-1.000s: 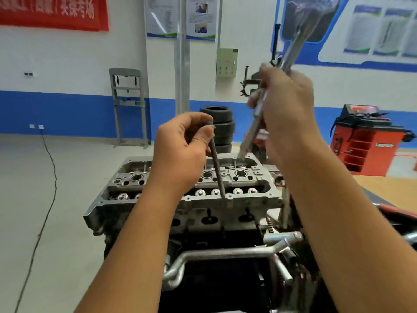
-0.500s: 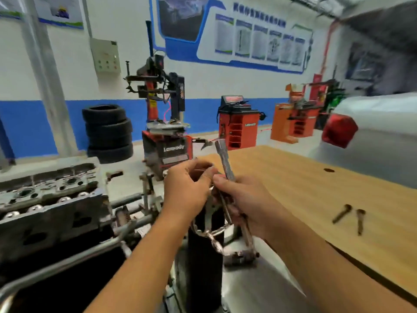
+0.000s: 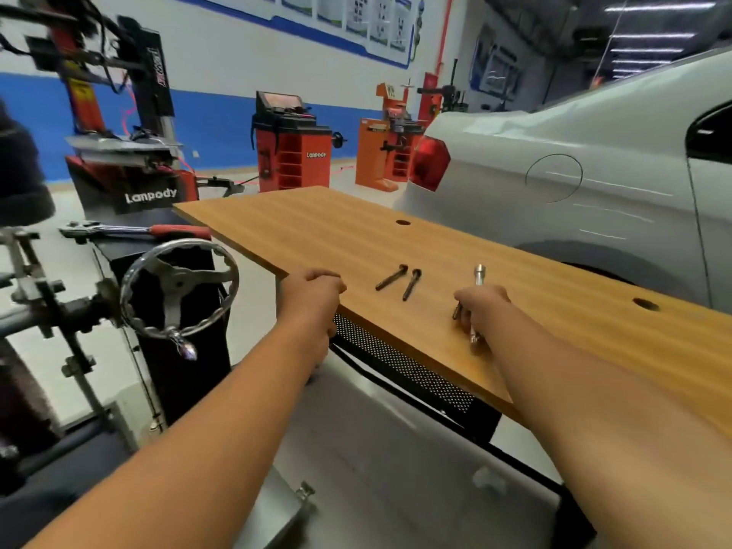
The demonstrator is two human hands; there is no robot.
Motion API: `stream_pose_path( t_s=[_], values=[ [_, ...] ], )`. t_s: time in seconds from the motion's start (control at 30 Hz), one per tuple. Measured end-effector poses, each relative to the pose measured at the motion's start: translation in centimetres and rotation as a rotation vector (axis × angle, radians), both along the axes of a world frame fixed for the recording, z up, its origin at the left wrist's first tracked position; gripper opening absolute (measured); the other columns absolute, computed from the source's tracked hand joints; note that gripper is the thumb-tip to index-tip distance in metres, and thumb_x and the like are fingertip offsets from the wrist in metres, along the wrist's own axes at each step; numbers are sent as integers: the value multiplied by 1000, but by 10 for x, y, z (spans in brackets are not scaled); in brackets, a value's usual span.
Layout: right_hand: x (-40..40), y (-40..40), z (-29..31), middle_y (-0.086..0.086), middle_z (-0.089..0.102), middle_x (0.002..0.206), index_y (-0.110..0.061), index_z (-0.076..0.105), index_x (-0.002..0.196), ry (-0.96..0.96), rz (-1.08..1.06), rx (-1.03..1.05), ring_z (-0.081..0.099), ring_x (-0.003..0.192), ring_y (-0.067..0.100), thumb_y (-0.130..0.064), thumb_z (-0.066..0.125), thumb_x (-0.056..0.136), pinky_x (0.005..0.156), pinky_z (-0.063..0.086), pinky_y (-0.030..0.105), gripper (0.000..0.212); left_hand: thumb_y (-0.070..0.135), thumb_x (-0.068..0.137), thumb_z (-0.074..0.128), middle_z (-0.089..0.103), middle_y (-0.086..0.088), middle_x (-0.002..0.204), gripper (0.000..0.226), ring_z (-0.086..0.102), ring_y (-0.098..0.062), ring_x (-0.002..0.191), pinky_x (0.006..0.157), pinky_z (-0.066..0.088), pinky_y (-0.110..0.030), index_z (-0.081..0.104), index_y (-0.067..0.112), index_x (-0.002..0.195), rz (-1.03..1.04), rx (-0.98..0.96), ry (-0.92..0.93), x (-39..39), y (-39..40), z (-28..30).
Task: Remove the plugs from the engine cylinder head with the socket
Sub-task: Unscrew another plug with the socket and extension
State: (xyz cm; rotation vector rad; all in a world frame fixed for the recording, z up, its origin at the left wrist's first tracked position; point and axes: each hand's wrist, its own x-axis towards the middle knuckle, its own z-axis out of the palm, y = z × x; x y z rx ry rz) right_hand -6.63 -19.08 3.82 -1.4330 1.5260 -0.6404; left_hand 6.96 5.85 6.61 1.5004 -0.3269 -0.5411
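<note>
My right hand (image 3: pixel 481 307) grips the long silver socket tool (image 3: pixel 478 273) and lays it flat on the wooden table (image 3: pixel 317 231). A dark plug (image 3: pixel 455 312) shows at the left side of its fingers. Two more dark plugs (image 3: pixel 392 277) (image 3: pixel 412 284) lie side by side on the table, just left of that hand. My left hand (image 3: pixel 313 293) rests with curled fingers on the table's near edge, and I see nothing in it. The engine cylinder head is out of view.
A red-handled ratchet (image 3: pixel 138 231) lies on a black stand left of the table, above a metal hand wheel (image 3: pixel 178 287). A white car (image 3: pixel 574 184) stands close behind the table. A tyre changer (image 3: pixel 119 152) and red wheel balancers (image 3: pixel 293 148) stand further back.
I have turned right, away from the cylinder head, to the wooden table. Both hands came apart from the tool. My right hand brought the socket tool down onto the table.
</note>
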Motion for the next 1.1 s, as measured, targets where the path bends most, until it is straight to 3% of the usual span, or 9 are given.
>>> stream_pose_path(
  t_s=[0.1, 0.27, 0.33, 0.4, 0.5, 0.57, 0.77, 0.93, 1.1],
  values=[
    [5, -10, -2, 16, 72, 107, -1, 62, 123, 5, -42, -5, 65, 70, 26, -18, 80, 88, 61, 57, 34, 43, 6, 96, 60, 55, -6, 82, 17, 41, -19, 59, 43, 31, -23, 71, 18, 92, -22, 51, 19, -9, -9, -17],
    [25, -17, -2, 11, 66, 98, -1, 61, 122, 106, 16, -58, 64, 62, 17, -25, 85, 85, 41, 45, 26, 50, 5, 95, 62, 55, -7, 76, 15, 43, -18, 59, 41, 30, -22, 73, 14, 91, -28, 94, -15, -1, -9, -34],
    [39, -21, -4, 9, 59, 95, -2, 60, 126, 98, 15, -133, 66, 74, 20, -37, 85, 85, 53, 54, 32, 59, 6, 96, 63, 57, -8, 78, 14, 45, -19, 59, 41, 32, -23, 73, 14, 92, -28, 117, -28, 7, -8, -40],
    [56, -25, -4, 10, 59, 108, -5, 57, 134, 129, 68, -196, 67, 94, 26, -59, 80, 81, 74, 59, 37, 79, 9, 96, 63, 58, -8, 79, 15, 48, -21, 63, 44, 35, -23, 74, 18, 92, -28, 146, -38, 14, -6, -48],
    [82, -24, -4, 13, 51, 146, -16, 40, 154, 285, 268, -231, 54, 128, 35, -87, 68, 69, 90, 50, 44, 114, 9, 97, 62, 58, -6, 75, 15, 49, -19, 61, 42, 37, -22, 74, 18, 95, -13, 169, -44, 25, -2, -61],
    [98, -22, -4, 11, 46, 154, -18, 32, 157, 398, 350, -253, 48, 136, 35, -87, 69, 67, 88, 47, 44, 119, 8, 98, 62, 60, -6, 74, 16, 50, -18, 57, 39, 39, -20, 74, 18, 95, 12, 168, -47, 32, -1, -68],
    [114, -34, -9, 12, 56, 128, -9, 34, 148, 447, 312, -300, 59, 93, 24, -43, 68, 90, 66, 45, 36, 75, 6, 95, 63, 62, -6, 76, 17, 51, -16, 56, 38, 40, -18, 74, 18, 93, 74, 125, -38, 42, -1, -79],
    [95, -36, -5, 9, 45, 114, -10, 31, 150, 265, 157, -260, 51, 77, 22, -58, 77, 83, 56, 41, 34, 94, 6, 94, 63, 62, -2, 77, 17, 54, -16, 62, 47, 40, -23, 73, 20, 93, 89, 120, -68, 49, 8, -78],
    [66, -43, -2, 12, 68, 107, -6, 61, 124, 79, 25, -125, 67, 73, 21, -34, 66, 94, 48, 44, 29, 41, 4, 94, 63, 60, -4, 81, 16, 52, -17, 69, 49, 36, -23, 73, 17, 95, 91, 103, -58, 52, 16, -73]
  ],
)
